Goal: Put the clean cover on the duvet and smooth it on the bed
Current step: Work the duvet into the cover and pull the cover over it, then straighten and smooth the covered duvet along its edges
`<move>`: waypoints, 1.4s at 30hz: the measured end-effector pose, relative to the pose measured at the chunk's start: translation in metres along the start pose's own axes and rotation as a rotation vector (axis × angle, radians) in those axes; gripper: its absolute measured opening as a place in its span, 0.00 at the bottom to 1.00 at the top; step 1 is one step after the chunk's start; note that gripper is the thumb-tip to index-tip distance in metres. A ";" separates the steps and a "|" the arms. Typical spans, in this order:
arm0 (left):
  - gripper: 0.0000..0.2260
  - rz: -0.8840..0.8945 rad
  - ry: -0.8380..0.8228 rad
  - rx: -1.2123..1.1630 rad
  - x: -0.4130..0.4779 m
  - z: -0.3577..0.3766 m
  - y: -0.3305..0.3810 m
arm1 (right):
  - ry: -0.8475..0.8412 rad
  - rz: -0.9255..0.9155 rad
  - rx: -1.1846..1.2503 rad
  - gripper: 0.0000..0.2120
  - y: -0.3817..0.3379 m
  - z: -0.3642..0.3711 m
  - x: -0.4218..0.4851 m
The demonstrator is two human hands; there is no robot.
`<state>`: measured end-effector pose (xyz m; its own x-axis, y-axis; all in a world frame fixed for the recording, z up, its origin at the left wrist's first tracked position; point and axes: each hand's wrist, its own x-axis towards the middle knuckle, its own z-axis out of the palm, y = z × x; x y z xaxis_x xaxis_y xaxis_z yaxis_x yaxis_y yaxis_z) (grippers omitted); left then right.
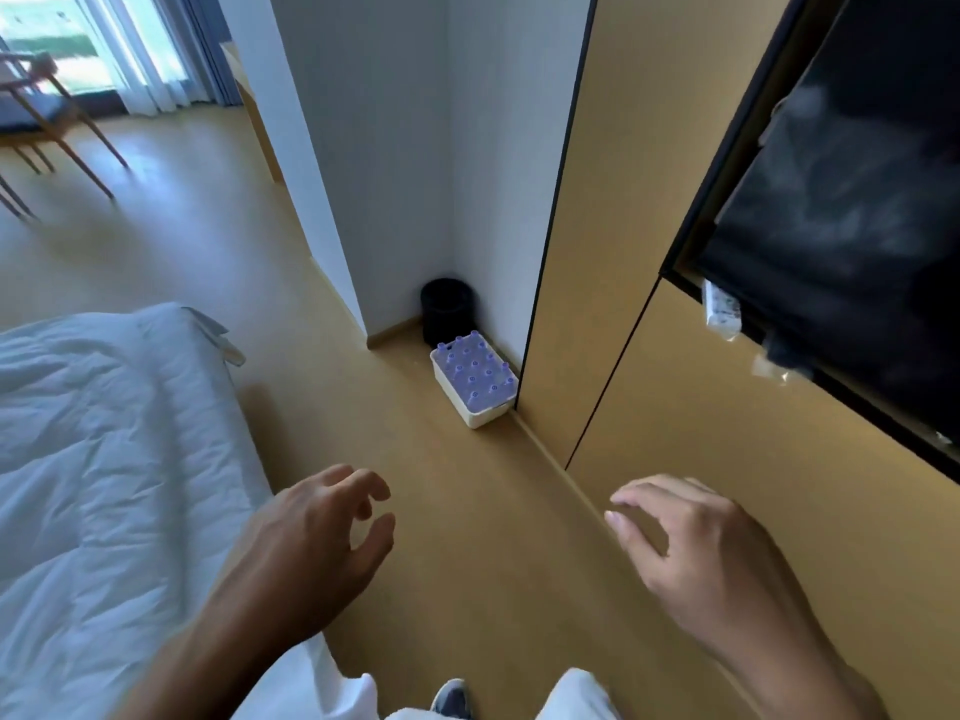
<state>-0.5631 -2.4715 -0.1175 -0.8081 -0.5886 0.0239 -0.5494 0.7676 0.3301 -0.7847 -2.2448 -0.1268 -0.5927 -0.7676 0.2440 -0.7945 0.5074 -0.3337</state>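
Narrow floor (467, 511) between bed (104, 459) and cabinet (649, 174); left hand (317, 532) and right hand (696, 537) hover empty, fingers loose. A careless step could kick the crate (480, 417).

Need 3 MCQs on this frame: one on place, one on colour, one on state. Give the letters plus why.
1. Where is the white crate of bottles?
A. on the bed
B. on the floor at the wall, in front of the black bin
C. on a chair

2. What colour are the bottle caps?
A. purple
B. red
C. green

3. What state are the left hand and right hand in?
A. both grip a pillow
B. the left holds a bottle
C. both hold nothing, fingers loosely curled

Answers:
1 B: the crate sits on the floor at the wall base, with the bin behind it.
2 A: every cap that shows is purple.
3 C: both hands hang over the floor, and the duvet lies to their left, in neither hand.
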 end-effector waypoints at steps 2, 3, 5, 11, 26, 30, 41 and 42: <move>0.08 -0.039 0.016 0.053 0.012 0.004 0.007 | -0.076 -0.073 0.023 0.03 0.018 0.003 0.033; 0.08 -0.059 0.017 0.083 0.018 0.006 0.013 | -0.110 -0.116 0.034 0.03 0.028 0.004 0.050; 0.08 -0.095 0.025 0.147 0.030 0.010 0.028 | -0.169 -0.208 0.047 0.03 0.047 0.005 0.083; 0.12 -0.435 0.167 0.142 0.061 0.014 0.084 | -0.294 -0.451 0.085 0.03 0.076 -0.005 0.184; 0.06 -0.871 0.278 0.033 0.094 0.034 0.066 | -0.435 -0.778 0.204 0.07 0.021 0.066 0.308; 0.07 -0.883 0.310 0.000 0.116 0.021 0.004 | -0.407 -0.748 0.214 0.06 -0.013 0.096 0.341; 0.08 -0.893 0.324 -0.025 0.153 -0.056 -0.182 | -0.447 -0.734 0.282 0.11 -0.166 0.178 0.435; 0.07 -0.907 0.312 -0.036 0.157 -0.058 -0.195 | -0.456 -0.731 0.279 0.10 -0.175 0.185 0.445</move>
<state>-0.5708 -2.7286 -0.1236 0.0175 -0.9998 -0.0070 -0.9268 -0.0188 0.3751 -0.8848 -2.7480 -0.1281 0.2037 -0.9720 0.1172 -0.8563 -0.2349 -0.4599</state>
